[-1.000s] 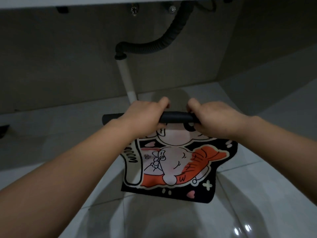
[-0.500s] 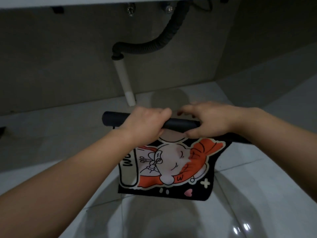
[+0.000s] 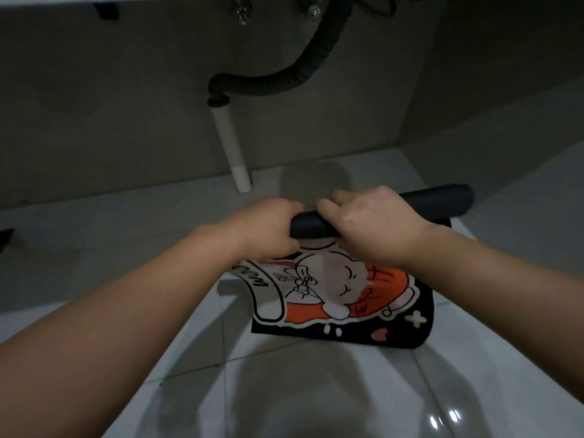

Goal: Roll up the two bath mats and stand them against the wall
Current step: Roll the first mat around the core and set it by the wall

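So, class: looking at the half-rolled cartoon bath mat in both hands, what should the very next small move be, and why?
Probably one more turn of the roll toward the body. Both the left hand and right hand grip the dark rolled part, yet a printed stretch of the bath mat hangs loose above the floor tiles, so it cannot stand at the wall yet.

bath mat (image 3: pixel 344 298): lettering partly hidden | left hand (image 3: pixel 265 229) covers roll's left end | drain hose (image 3: pixel 284 83): top cut off
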The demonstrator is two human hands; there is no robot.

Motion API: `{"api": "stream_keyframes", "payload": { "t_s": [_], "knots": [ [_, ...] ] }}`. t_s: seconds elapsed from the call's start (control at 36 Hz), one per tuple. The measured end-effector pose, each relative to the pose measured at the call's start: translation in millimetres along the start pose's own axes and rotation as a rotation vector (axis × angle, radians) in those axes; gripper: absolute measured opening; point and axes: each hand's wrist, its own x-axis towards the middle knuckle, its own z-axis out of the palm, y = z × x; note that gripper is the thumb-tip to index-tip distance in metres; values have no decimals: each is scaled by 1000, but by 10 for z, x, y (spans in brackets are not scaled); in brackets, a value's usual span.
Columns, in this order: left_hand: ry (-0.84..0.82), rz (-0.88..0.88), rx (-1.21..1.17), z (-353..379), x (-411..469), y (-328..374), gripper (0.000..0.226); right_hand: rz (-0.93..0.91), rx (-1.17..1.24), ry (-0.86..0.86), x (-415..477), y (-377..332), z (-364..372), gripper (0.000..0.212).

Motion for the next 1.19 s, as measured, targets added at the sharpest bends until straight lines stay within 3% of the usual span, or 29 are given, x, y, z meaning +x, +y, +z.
{"api": "stream_keyframes", "payload": {
  "t_s": [0.11, 0.22, 0.33, 0.44, 0.58, 0.69, 0.81, 0.94, 1.0, 1.08, 1.14, 1.19],
  "knots": [
    [277, 137, 370, 85, -73, 57, 22, 162, 177, -257, 31, 35, -116, 41],
    [495, 221, 479, 147, -117, 107, 20, 405, 603, -581, 65, 121, -155, 63],
    [568, 230, 541, 180, -92, 88, 27, 467, 813, -663, 76, 172, -137, 44],
    [354, 209, 420, 72, -74, 113, 26, 435, 675, -566, 73, 115, -96, 22],
    [-101, 9, 63, -134, -24, 95, 34, 130, 102, -131, 13, 75, -37, 18],
    [-39, -17, -125, -95, -4, -15, 26, 38, -36, 81, -3, 113, 1, 17],
    [146, 51, 181, -22, -17, -7, 22, 92, 24, -2, 1, 88, 43, 23],
    [442, 169, 482, 106, -57, 49, 18, 347, 438, -516, 89, 172, -71, 44],
    [517, 186, 515, 131, -50, 28, 20, 425, 667, -604, 90, 203, -52, 44],
    [539, 188, 513, 144, -38, 26, 27, 466, 799, -600, 93, 208, -6, 32],
    [426, 158, 481, 122, -25, 57, 28, 428, 652, -544, 89, 196, 15, 27],
    [303, 115, 428, 81, 8, 34, 32, 303, 355, -394, 60, 174, 44, 26]
  ]
}}
